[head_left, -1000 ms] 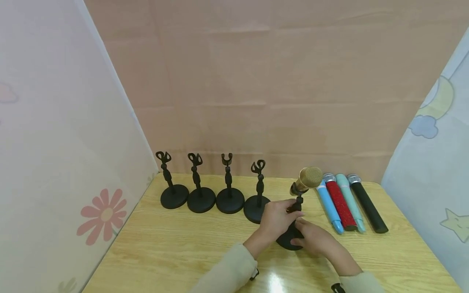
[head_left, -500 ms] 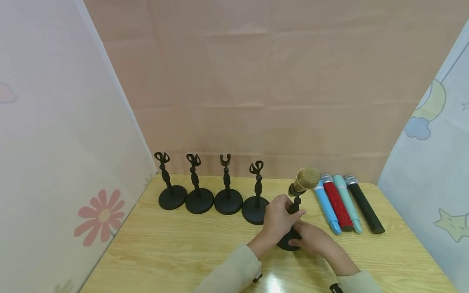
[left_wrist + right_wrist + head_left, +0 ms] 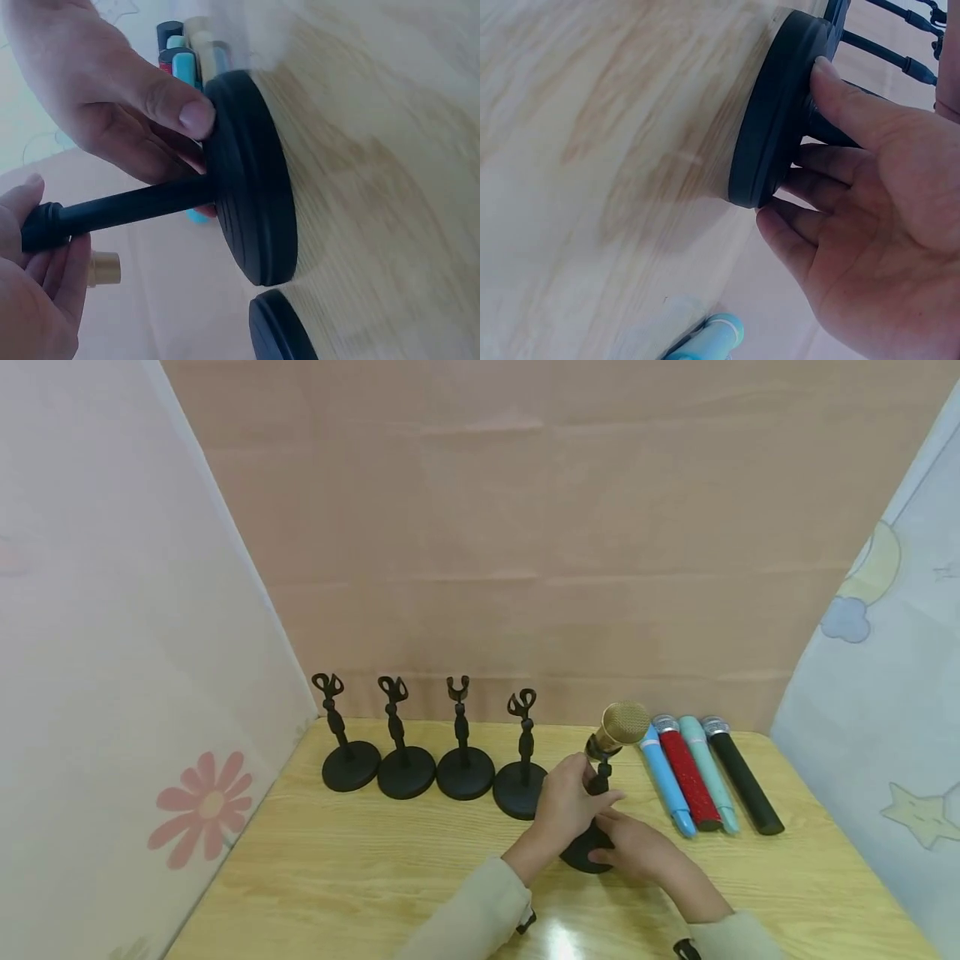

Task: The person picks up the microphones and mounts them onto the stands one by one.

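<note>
A black desktop microphone stand stands at the front of the row, with a gold-headed microphone in its clip, tilted up to the right. My left hand grips the upper stem at its thick collar, thumb and fingers wrapped on either side. Low on the same stand, my right hand holds the round base. In the right wrist view its thumb lies on top of the base and its fingertips reach the rim. The left hand covers part of the stem in the head view.
Several bare stands line up along the back left, the closest one right beside the left hand. To the right lie a light blue microphone, a red one, a mint one and a black one.
My left hand has shifted slightly on the stem, its fingers now drawn farther behind the collar. The right hand keeps its hold at the base. The head view has drifted a little.
</note>
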